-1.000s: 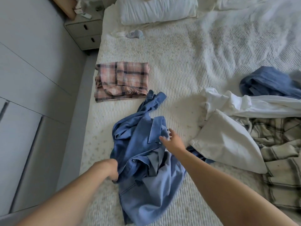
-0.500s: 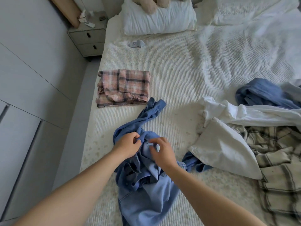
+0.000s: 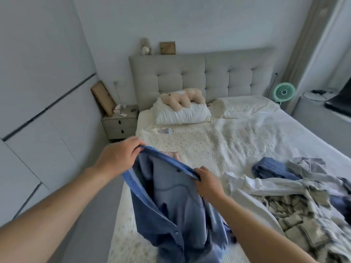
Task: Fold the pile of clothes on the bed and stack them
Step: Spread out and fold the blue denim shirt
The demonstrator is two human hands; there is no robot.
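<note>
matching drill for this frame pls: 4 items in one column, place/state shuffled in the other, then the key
Items:
1. blue shirt
2. teddy bear
3. green fan
4. checked shirt

Places or states:
A. lying in the unfolded pile on the right of the bed
B. standing beside the bed's far right corner
C. held up by its top edge in the left hand and right hand
D. lying on a white pillow

Pairs: 1-C, 2-D, 3-B, 4-A

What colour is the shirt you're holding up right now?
Blue: the shirt has a darker outside and a paler lining, seen in the head view.
</note>
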